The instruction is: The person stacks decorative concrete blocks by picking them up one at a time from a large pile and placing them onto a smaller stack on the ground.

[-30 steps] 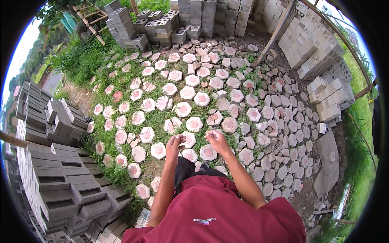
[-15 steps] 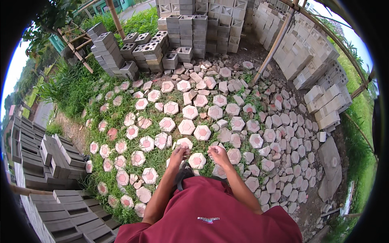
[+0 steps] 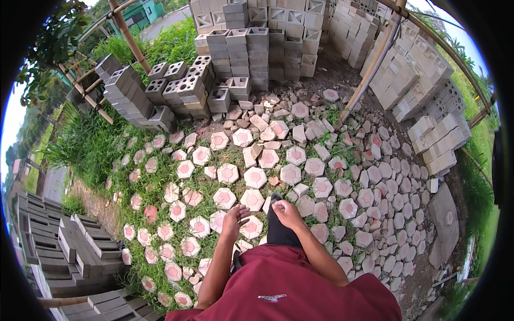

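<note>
My left hand [image 3: 234,220] hangs in front of my body above the paving stones, its fingers half bent with gaps between them and nothing in it. Level with it on the right, my right hand [image 3: 288,215] is loosely curled, fingers slightly apart, also empty. Between the two hands my leg in dark trousers [image 3: 280,230] reaches forward, ending in a dark shoe [image 3: 275,200]. Close to my left hand lie hexagonal paving stones with pink centres, among them one stone [image 3: 252,199] just ahead and another [image 3: 251,227] beside the wrist. Neither hand touches them.
Stacked hollow concrete blocks [image 3: 235,53] stand ahead, with pale block stacks [image 3: 412,69] at the right. A slanted bamboo pole [image 3: 370,67] rises front right. Broken stone pieces [image 3: 258,123] and grass [image 3: 80,134] surround the pavers. Grey blocks [image 3: 85,246] line the left.
My leg and shoe have come forward into view between the hands. The blocks and pavers have shifted in the picture as I move ahead. Both hands stay empty.
</note>
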The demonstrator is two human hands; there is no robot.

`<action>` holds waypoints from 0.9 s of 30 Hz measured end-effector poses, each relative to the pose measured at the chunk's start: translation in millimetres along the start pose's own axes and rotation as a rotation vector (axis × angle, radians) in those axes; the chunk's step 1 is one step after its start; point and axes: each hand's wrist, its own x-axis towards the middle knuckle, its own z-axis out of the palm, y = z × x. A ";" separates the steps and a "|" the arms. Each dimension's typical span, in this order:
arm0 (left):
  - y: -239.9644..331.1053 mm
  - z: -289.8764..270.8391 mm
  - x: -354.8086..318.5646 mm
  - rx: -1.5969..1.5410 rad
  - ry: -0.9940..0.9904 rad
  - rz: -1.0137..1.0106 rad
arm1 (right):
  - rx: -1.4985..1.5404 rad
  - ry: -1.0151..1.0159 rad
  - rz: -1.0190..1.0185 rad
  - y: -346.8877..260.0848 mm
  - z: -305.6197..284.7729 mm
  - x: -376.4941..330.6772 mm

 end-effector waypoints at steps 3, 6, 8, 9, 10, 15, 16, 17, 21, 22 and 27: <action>22.3 28.7 46.0 0.033 0.004 0.067 | -0.029 0.004 -0.114 -37.1 -26.5 84.9; 66.3 59.0 94.1 0.097 0.109 0.145 | -0.129 -0.041 -0.176 -75.4 -58.1 164.5; 100.9 80.6 121.7 0.079 0.074 0.253 | -0.039 -0.070 -0.180 -95.1 -71.2 208.8; 112.0 87.1 132.0 0.067 0.054 0.281 | -0.014 -0.111 -0.171 -96.7 -75.3 224.6; 126.1 95.0 146.6 0.104 0.060 0.290 | -0.054 -0.124 -0.185 -99.7 -81.5 242.2; 167.1 119.7 200.4 0.052 0.142 0.286 | -0.010 -0.149 -0.235 -99.6 -86.6 303.1; 168.1 119.3 211.1 0.054 0.144 0.269 | 0.008 -0.153 -0.215 -100.6 -86.3 308.8; 169.3 120.2 220.6 0.057 0.146 0.253 | 0.026 -0.156 -0.194 -101.3 -87.4 314.4; 187.2 131.4 262.2 -0.010 0.135 0.171 | -0.019 -0.196 -0.113 -83.2 -97.9 360.1; 193.0 130.8 276.2 -0.020 0.133 0.170 | -0.027 -0.170 -0.109 -82.7 -101.1 375.4; 251.2 135.2 362.5 -0.025 0.103 0.196 | 0.040 -0.054 -0.129 -90.9 -101.1 477.8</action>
